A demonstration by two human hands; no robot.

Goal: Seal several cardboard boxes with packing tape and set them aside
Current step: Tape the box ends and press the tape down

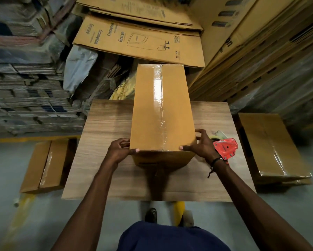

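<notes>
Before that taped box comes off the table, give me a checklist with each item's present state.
1. Top seam of the box taped end to end: ok, clear tape runs its full length.
2. Left hand grips the near left corner: ok.
3. Right hand grips the near right corner: ok.
4. Tape dispenser out of the way: not ok, it lies right beside the right hand on the table.
5. Bottom seam taped: cannot tell, hidden.
6. Space on the floor by the sealed boxes, left and right: ok.
</notes>
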